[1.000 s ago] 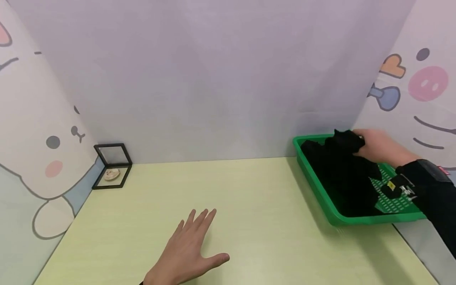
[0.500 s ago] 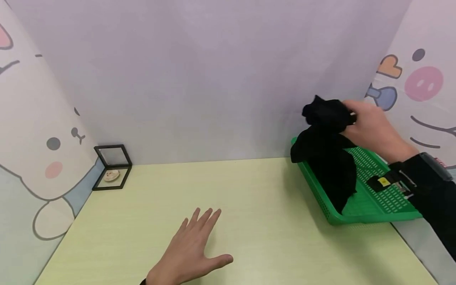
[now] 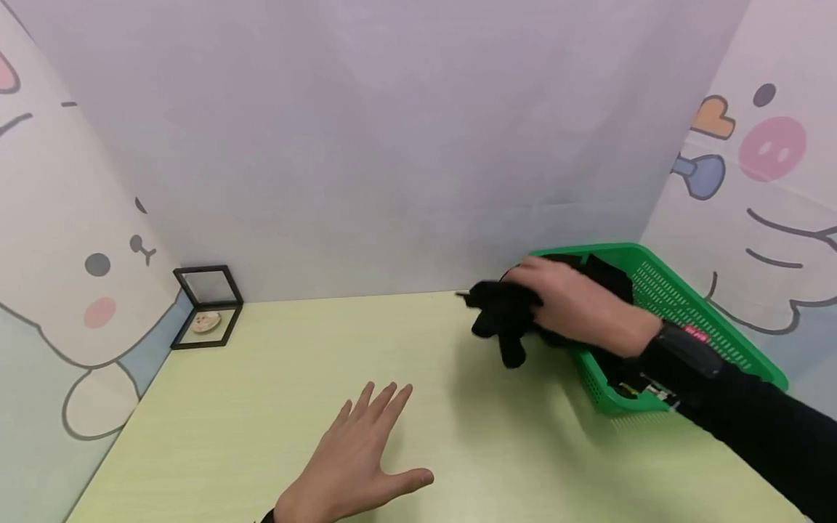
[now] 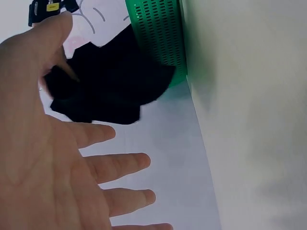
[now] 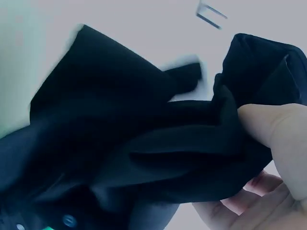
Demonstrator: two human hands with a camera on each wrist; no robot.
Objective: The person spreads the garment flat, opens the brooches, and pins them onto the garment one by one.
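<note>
A crumpled black garment, with small round buttons showing in the right wrist view, hangs from my right hand. Thumb and fingers pinch a bunched fold of its cloth. Part of the garment trails back over the green basket, largely behind my hand and forearm. My left hand is held above the table with fingers spread and straight, thumb out to the side, holding nothing. The left wrist view shows its palm, with the dark cloth seen beyond the thumb.
The perforated green basket stands at the table's right rear. A black-framed square case, its lid raised, sits at the back left with a small pale round object inside. Walls with cartoon drawings enclose the pale yellow table.
My right hand lifts the black garment out of the basket, then carries it left and lower, over the table beside the basket. My left hand stays spread, drifting slightly right.
</note>
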